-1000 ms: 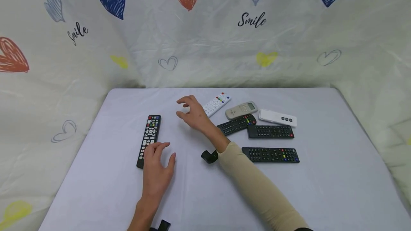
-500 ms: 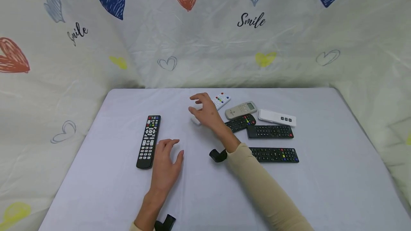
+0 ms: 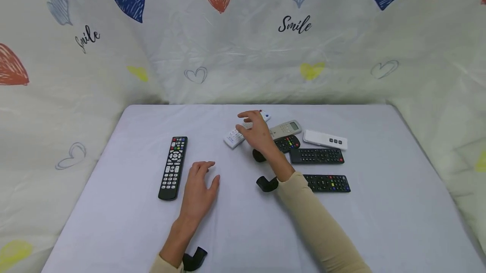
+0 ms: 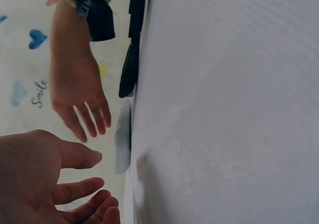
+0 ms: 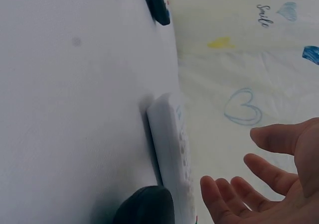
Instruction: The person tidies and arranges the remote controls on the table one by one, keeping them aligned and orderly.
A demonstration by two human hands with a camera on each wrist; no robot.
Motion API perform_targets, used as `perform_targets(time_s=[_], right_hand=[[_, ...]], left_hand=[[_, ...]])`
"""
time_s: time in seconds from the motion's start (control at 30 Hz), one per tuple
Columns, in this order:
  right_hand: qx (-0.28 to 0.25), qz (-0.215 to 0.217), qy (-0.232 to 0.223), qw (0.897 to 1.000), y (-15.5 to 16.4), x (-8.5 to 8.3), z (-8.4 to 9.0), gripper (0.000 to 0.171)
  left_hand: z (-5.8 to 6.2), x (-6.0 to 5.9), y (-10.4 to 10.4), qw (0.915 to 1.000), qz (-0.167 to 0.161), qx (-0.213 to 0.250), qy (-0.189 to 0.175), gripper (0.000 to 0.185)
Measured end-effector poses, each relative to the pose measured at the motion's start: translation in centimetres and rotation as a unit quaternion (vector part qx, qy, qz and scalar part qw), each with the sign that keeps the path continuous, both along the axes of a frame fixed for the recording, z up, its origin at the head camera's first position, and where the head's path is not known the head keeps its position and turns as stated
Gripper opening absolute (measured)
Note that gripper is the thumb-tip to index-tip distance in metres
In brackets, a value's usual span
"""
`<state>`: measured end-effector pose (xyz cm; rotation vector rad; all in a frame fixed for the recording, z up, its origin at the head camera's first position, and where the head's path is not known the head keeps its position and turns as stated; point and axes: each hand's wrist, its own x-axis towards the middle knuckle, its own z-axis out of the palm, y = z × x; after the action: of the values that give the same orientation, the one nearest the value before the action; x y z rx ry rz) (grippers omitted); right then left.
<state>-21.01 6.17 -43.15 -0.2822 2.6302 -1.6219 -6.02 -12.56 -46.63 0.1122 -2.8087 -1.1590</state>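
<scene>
My right hand (image 3: pixel 260 133) hovers above a white remote control (image 3: pixel 233 139) with coloured buttons, its fingers loosely bent and holding nothing. The right wrist view shows that white remote (image 5: pixel 167 144) on the table, with the right fingers (image 5: pixel 259 196) apart from it. My left hand (image 3: pixel 199 193), also holding nothing, is over the cloth to the right of a long black remote control (image 3: pixel 173 167). In the left wrist view, the left hand's thumb and fingers (image 4: pixel 79 189) are spread apart. The right hand and forearm hide parts of several remotes.
Right of my right hand lie a beige remote (image 3: pixel 288 128) with a small screen, a short black remote (image 3: pixel 290 142), a white remote (image 3: pixel 324 139) and a black remote (image 3: pixel 317 156). Another black remote (image 3: pixel 330 183) lies nearer. A white cloth (image 3: pixel 243 231) covers the table.
My right hand has moved right across the white remote, baring its lower end. My left hand has shifted right, away from the long black remote, which is now fully visible.
</scene>
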Motion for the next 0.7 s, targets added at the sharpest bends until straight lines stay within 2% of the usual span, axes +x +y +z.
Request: perform_targets(time_s=[0.4,0.7], right_hand=[[0.004,-0.025,-0.006,1.000,1.8,-0.4,-0.2,0.040],[0.015,-0.045,-0.010,0.999,2.8,-0.7,-0.2,0.040]], left_hand=[[-0.1,-1.2,0.7,0.9989,0.003,0.027,-0.038,0.047],[-0.2,-2.1,1.2,0.9983,0.006,0.038,-0.044,0.049]])
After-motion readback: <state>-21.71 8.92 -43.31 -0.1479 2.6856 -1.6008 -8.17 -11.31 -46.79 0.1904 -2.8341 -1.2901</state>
